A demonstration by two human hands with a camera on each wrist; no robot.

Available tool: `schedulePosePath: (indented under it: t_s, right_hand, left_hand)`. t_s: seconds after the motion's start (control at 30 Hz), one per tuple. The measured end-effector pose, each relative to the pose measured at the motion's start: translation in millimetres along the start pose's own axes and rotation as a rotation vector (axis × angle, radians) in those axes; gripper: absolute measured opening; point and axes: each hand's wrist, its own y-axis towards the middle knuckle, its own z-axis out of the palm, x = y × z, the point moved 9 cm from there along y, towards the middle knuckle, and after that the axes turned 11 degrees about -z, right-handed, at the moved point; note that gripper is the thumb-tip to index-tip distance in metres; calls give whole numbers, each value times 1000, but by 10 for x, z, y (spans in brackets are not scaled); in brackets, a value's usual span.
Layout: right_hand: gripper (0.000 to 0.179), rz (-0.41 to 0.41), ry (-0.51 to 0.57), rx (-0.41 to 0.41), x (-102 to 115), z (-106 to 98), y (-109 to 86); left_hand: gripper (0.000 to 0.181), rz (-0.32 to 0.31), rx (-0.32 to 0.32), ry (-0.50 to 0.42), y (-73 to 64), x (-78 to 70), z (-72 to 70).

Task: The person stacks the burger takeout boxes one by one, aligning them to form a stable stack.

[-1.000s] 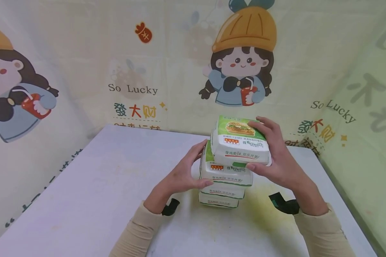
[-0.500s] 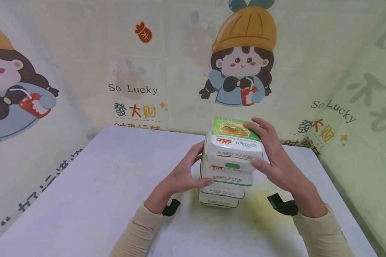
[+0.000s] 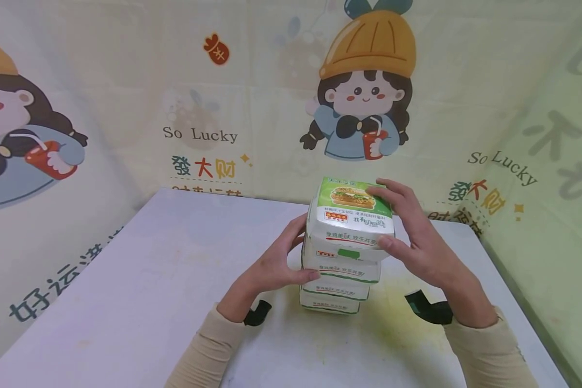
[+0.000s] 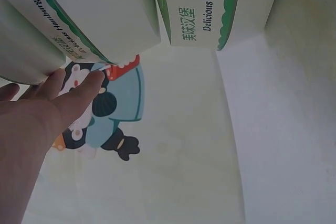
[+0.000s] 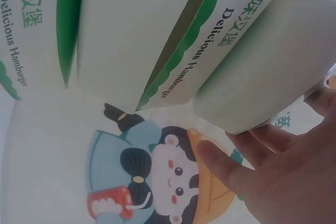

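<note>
Several white-and-green cardboard hamburger boxes stand stacked in the head view, each higher one jutting a little further out. The top box (image 3: 351, 222) has a burger picture on its lid. My right hand (image 3: 424, 250) holds its right side, thumb at the front corner and fingertips on the lid. Lower down, my left hand (image 3: 277, 264) grips the box below (image 3: 349, 274) at its left, thumb in front and fingers mostly hidden behind. Side panels lettered "Delicious Hamburger" fill the upper part of the left wrist view, as on this box (image 4: 197, 11), and of the right wrist view.
The stack rests on a white table (image 3: 174, 302) with a yellowish stain (image 3: 400, 312) right of it. A printed cloth (image 3: 271, 97) with cartoon girls hangs behind and along both sides. Black straps (image 3: 258, 313) show at both wrists.
My right hand has moved the top box left and slightly down, so it sits more squarely over the stack. My left hand has stayed in place on the box below.
</note>
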Motion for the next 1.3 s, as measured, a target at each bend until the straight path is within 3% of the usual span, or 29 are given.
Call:
schedulePosePath:
  t_s: [1.3]
  right_hand:
    - [72, -12, 61, -42, 14, -75, -70]
  left_hand:
    - [103, 35, 14, -28, -31, -61, -40]
